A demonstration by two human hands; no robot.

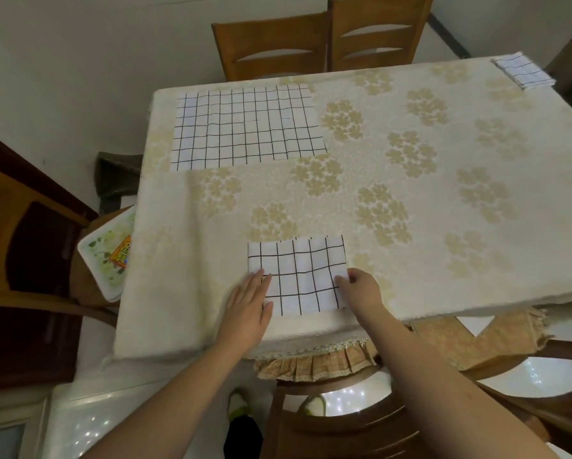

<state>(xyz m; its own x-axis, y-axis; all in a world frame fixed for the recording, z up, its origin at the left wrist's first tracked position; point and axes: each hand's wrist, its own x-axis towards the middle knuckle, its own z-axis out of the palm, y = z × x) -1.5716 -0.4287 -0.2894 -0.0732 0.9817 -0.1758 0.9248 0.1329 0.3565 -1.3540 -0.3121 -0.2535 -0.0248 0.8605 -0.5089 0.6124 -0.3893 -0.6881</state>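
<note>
Holding: left hand (250, 304) and right hand (361, 286) both on the folded cloth (298, 276), one at each side edge.
Position of cloth: lies flat on the counter (410, 226), close to the near edge, directly in front of the person.
Cloth appearance: white fabric with a thin black grid of square checks; folded into a roughly rectangular packet. The top edge is slightly uneven, with one layer stepping above the other on the right half. Grid lines waver a little, so the surface is not fully taut.
Left fingers: straight and lying close together (261, 279), palm down, pressing the left edge of the cloth; the thumb rests along the near left side.
Right fingers: curled (342, 279), pinching the right edge of the cloth about halfway up; the wrist lies just beside the cloth on the counter.
Counter cover: cream tablecloth with pale tan flower clusters; a frilled checked trim hangs below the near edge.
Other cloths: a large cloth (245, 127) of the same grid pattern is spread flat at the far left, well apart from the hands; a small folded piece (523, 69) sits at the far right corner.
Writing: an orange packet (122, 255) lies on a floral tray (102, 260) left of the counter; it carries print, too small and partly hidden to read. No brand or label shows on the cloths.
Surroundings: two wooden chairs (377, 31) stand at the far side.
</note>
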